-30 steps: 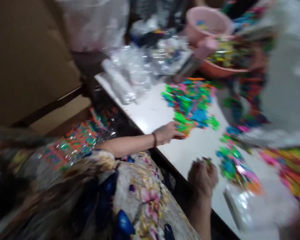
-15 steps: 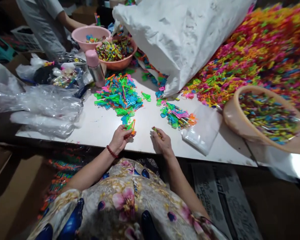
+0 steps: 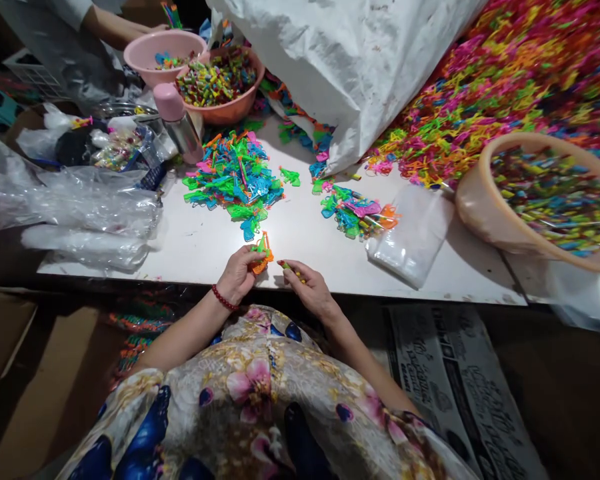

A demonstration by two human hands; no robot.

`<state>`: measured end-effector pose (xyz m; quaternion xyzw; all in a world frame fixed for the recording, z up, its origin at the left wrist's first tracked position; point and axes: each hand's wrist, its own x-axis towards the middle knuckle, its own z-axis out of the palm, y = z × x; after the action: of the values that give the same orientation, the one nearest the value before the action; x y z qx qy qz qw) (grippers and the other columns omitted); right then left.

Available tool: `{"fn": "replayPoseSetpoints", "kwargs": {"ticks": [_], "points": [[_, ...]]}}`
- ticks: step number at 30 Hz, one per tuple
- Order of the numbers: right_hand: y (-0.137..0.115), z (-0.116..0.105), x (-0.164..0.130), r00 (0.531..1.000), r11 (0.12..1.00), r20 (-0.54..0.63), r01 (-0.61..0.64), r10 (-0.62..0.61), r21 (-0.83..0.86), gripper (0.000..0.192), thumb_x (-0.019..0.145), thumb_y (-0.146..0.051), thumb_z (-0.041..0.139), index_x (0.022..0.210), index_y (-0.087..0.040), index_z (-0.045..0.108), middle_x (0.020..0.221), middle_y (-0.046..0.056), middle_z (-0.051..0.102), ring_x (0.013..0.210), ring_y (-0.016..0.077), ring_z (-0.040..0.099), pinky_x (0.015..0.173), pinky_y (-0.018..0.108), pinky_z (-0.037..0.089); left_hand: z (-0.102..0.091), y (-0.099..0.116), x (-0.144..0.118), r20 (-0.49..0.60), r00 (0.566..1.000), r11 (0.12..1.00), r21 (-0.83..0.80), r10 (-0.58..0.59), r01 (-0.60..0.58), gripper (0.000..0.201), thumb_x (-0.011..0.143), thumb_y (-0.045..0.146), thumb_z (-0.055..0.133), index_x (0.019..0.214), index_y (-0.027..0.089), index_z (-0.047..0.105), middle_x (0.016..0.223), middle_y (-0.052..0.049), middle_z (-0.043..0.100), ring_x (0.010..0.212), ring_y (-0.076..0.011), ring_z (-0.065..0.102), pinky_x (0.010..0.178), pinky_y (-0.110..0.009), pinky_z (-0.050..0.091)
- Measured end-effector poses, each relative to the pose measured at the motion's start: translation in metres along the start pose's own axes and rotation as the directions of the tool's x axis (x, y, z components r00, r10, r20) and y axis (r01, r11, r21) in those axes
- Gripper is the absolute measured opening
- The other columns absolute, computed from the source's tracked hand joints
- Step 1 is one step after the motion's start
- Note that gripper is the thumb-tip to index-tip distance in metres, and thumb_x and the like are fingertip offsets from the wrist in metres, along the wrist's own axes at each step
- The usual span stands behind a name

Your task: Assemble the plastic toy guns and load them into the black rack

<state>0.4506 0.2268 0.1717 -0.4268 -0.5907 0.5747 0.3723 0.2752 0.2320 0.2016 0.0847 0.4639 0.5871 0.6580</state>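
My left hand (image 3: 239, 273) grips a small bunch of orange and green plastic toy pieces (image 3: 261, 257) at the near edge of the white table (image 3: 310, 240). My right hand (image 3: 307, 285) sits close beside it, pinching a small yellow-green stick piece (image 3: 287, 267). Just beyond my hands lies a pile of green, blue and pink plastic pieces (image 3: 235, 183). A smaller pile (image 3: 356, 213) lies to the right of it, next to a clear plastic bag (image 3: 410, 233).
A tan basin of coloured sticks (image 3: 485, 207) stands at the right below a huge heap of coloured pieces (image 3: 505, 80). A white sack (image 3: 350, 60) lies at the back. Pink basins (image 3: 153, 50), a pink-capped bottle (image 3: 177, 123) and clear bags (image 3: 80, 207) fill the left. Another person's arm (image 3: 115, 27) reaches in.
The view has swung from a blurred sideways look to straight over the table. My hands have drawn together at the near edge, the left one holding pieces taken from the pile.
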Motion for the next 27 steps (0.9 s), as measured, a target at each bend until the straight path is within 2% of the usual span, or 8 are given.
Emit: {"fn": "replayPoseSetpoints", "kwargs": {"ticks": [4,8,14,17,21,27], "points": [[0.003,0.002,0.000,0.996,0.993,-0.039,0.081,-0.084,-0.084,0.041,0.089,-0.053,0.064,0.112,-0.020,0.074,0.099,0.005,0.074,0.082,0.0169,0.066,0.080,0.035,0.059,-0.003,-0.004,-0.004,0.073,0.997,0.999,0.039,-0.013,0.011,0.035,0.051,0.012,0.086,0.080,0.013,0.068,0.071,0.000,0.069,0.062,-0.0102,0.062,0.059,-0.021,0.049],[0.003,0.001,0.000,0.978,0.965,-0.071,0.178,-0.194,-0.191,0.035,0.091,-0.047,0.064,0.112,-0.022,0.075,0.108,0.008,0.075,0.095,0.0206,0.068,0.089,0.036,0.055,-0.004,-0.008,-0.005,0.081,0.997,1.000,0.025,-0.003,0.001,0.034,0.051,0.018,0.091,0.073,0.013,0.066,0.070,0.000,0.069,0.062,-0.0101,0.062,0.061,-0.022,0.051],[0.001,0.001,0.001,0.957,0.921,-0.033,0.266,-0.287,-0.285,0.032,0.094,-0.041,0.062,0.116,-0.022,0.074,0.088,0.006,0.071,0.076,0.0166,0.063,0.072,0.030,0.051,-0.004,-0.012,-0.008,0.041,0.999,0.997,0.068,-0.034,0.031,0.034,0.056,0.027,0.091,0.076,0.012,0.068,0.070,-0.001,0.068,0.060,-0.0095,0.061,0.056,-0.021,0.048],[0.002,0.000,0.001,0.943,0.893,-0.035,0.301,-0.331,-0.335,0.032,0.094,-0.039,0.061,0.120,-0.023,0.074,0.081,0.004,0.066,0.070,0.0152,0.059,0.066,0.028,0.049,-0.003,-0.013,-0.009,0.058,0.998,0.996,0.086,-0.032,0.027,0.033,0.056,0.026,0.090,0.074,0.010,0.068,0.069,-0.002,0.068,0.058,-0.0092,0.060,0.056,-0.021,0.048],[0.004,-0.001,0.003,0.934,0.864,-0.045,0.308,-0.354,-0.398,0.033,0.095,-0.037,0.061,0.123,-0.025,0.072,0.078,0.003,0.061,0.065,0.0137,0.055,0.062,0.027,0.048,-0.002,-0.015,-0.008,0.063,0.997,0.996,0.086,-0.036,0.030,0.033,0.056,0.026,0.090,0.074,0.010,0.068,0.068,-0.002,0.068,0.059,-0.0099,0.060,0.055,-0.021,0.049],[0.004,-0.002,0.004,0.910,0.822,0.000,0.374,-0.414,-0.429,0.033,0.096,-0.033,0.060,0.127,-0.025,0.070,0.080,0.003,0.060,0.063,0.0122,0.056,0.060,0.025,0.048,-0.002,-0.016,-0.006,0.020,0.999,0.998,0.054,-0.033,0.032,0.039,0.057,0.034,0.092,0.072,0.012,0.063,0.065,0.000,0.066,0.054,-0.0098,0.059,0.052,-0.021,0.049]]}}
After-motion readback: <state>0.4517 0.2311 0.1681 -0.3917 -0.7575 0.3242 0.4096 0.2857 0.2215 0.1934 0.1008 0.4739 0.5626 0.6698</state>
